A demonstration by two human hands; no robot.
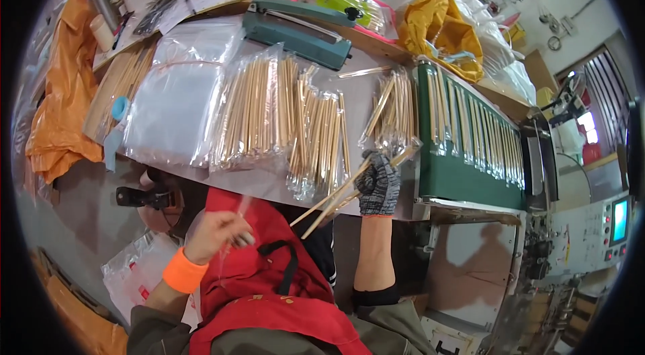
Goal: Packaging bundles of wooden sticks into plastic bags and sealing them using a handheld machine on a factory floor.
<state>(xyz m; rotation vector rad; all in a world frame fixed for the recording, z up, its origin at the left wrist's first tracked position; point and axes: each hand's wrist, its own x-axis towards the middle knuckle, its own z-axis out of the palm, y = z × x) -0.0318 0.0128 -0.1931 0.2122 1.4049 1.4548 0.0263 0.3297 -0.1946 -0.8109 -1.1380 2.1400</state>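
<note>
While wearing a grey knitted glove [379, 202], grips slim, straight, tan wooden sticks [327, 209] in curled right hand [378, 180] at flat grey tabletop's [259, 180] near edge; slants them lengthwise down toward bare left hand [222, 230]. Holds that half-curled, apart from them; cannot tell whether pinching anything.

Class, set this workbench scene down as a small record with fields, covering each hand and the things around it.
Left hand: ungloved, orange wristband, fingers curled before the red apron; contents too blurred to tell
Right hand: grey knitted glove, gripping wooden chopsticks
Table, centre: chopstick piles in clear film
Table, left: stacked clear plastic bags
Table, back: teal bag sealer
Far right: row of wrapped chopsticks on a green surface
</note>
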